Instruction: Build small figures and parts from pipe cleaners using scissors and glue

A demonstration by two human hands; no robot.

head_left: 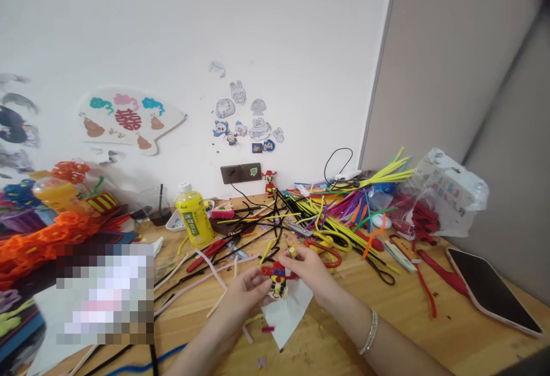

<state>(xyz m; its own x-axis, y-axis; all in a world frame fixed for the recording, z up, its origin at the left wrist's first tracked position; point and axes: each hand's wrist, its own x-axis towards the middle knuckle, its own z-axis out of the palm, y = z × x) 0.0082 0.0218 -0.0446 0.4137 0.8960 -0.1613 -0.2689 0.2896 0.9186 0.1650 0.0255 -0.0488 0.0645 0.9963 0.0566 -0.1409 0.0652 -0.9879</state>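
Left-hand fingers (260,282) clasping a small red-and-yellow pipe-cleaner figure (278,279) up for steadiness, right-hand fingers (297,259) pinching a tiny yellow piece (293,252) just above it, a white paper scrap (289,318) just below the figure, tangled chenille stems (326,230) behind it on the wooden desk (429,330).

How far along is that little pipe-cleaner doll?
Done: a finished-looking red-hatted pipe-cleaner figure stands by the wall socket. In hand: the left hand holds a red-and-yellow figure, and the right hand pinches a small yellow piece. Left: a heap of loose pipe cleaners remains.
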